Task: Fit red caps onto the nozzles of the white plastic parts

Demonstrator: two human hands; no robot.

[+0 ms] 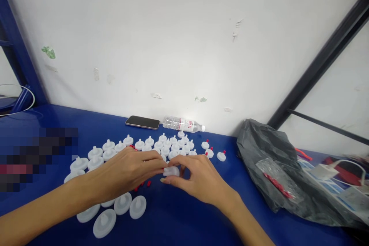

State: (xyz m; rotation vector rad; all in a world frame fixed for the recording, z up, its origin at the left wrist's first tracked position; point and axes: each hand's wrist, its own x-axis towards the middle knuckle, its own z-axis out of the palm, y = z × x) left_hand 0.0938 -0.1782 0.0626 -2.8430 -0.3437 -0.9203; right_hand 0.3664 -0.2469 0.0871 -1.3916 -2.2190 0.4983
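My right hand [198,178] grips a white plastic disc with a short stem [172,172] between thumb and fingers, turned on its side with the stem to the left. My left hand [135,171] reaches in from the left, its fingers pinched together at the stem end of that disc. Whatever those fingers hold is hidden. Just below them lie small red caps [149,183] on the blue table. Larger white discs [137,207] of the same shape rest stem up to the left and in front of my left forearm.
Behind my hands stand several small white discs [165,151]. To their right, several discs [221,156] carry red caps. A phone [142,122] and a clear bottle [183,123] lie along the wall. At right, a dark plastic bag [259,142] bears a clear bag of red pieces [278,184].
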